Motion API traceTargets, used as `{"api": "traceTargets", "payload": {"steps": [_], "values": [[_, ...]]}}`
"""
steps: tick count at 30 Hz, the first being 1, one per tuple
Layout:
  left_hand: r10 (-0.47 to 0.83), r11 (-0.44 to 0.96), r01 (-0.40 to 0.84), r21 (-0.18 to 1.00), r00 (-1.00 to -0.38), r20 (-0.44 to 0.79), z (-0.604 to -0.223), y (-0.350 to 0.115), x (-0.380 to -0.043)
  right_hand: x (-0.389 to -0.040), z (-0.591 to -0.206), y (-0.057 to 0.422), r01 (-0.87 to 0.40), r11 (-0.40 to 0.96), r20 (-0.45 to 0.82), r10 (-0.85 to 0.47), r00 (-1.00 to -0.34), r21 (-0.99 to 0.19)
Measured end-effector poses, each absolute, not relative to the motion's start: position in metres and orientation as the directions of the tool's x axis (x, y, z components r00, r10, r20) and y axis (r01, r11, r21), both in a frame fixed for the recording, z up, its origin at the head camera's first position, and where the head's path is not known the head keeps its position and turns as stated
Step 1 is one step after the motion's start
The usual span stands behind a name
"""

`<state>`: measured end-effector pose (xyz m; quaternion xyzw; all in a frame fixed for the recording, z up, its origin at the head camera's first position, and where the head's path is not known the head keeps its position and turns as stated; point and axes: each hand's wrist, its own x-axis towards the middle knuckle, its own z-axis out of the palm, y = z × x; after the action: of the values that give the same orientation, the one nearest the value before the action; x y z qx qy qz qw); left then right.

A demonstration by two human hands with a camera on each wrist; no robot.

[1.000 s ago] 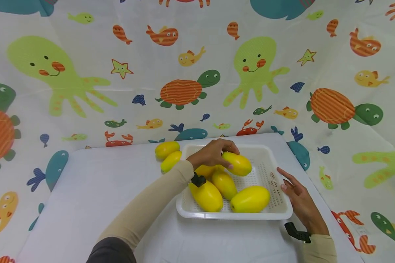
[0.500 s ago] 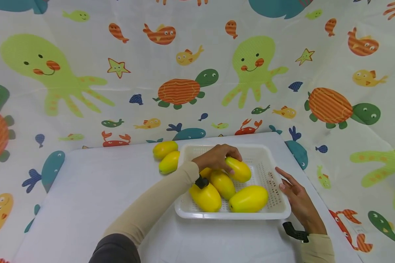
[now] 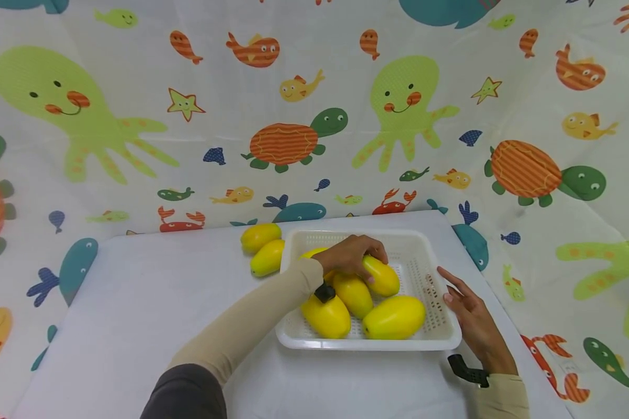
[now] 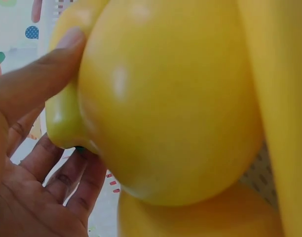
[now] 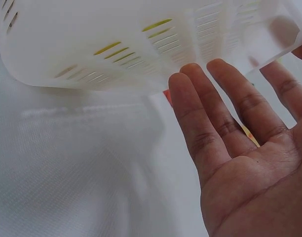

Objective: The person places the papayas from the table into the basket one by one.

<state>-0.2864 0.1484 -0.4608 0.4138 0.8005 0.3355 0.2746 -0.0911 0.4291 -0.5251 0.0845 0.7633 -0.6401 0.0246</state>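
Observation:
My left hand [image 3: 351, 255] reaches into a white perforated plastic basket [image 3: 369, 344] and grips a yellow mango [image 3: 382, 277], thumb on one side and fingers on the other. In the left wrist view that mango [image 4: 62, 113] shows partly behind a larger-looking mango [image 4: 170, 98] close to the camera. Several more yellow mangoes lie in the basket, such as one at the front [image 3: 394, 318] and another at its left [image 3: 327, 317]; the left hand and wrist partly hide some. My right hand [image 3: 473, 317] is at the basket's right side, its fingers [image 5: 190, 106] straight along the outer wall.
Two greenish-yellow mangoes [image 3: 262, 247] lie on the white-covered table [image 3: 152, 302], just left of the basket. A cloth [image 3: 215, 75] printed with sea animals hangs behind the table and along its right side.
My left hand has lowered the mango toward the basket floor, tilting it steeper. My right hand stays at the basket's right side. The head view has shifted slightly.

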Motion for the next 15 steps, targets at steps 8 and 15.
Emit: {"api": "traceTargets", "payload": {"steps": [8, 15], "values": [[0.837, 0.470, 0.450, 0.760, -0.501, -0.221, -0.4634, 0.1532, -0.2835, -0.0920, -0.5268, 0.4299, 0.138, 0.167, -0.125, 0.087, -0.988, -0.976], [0.817, 0.515, 0.424, 0.745, -0.505, -0.277, -0.4636, 0.1558, -0.2796, -0.0918, -0.5290, 0.4323, 0.116, 0.150, -0.107, 0.068, -0.992, -0.982]]}}
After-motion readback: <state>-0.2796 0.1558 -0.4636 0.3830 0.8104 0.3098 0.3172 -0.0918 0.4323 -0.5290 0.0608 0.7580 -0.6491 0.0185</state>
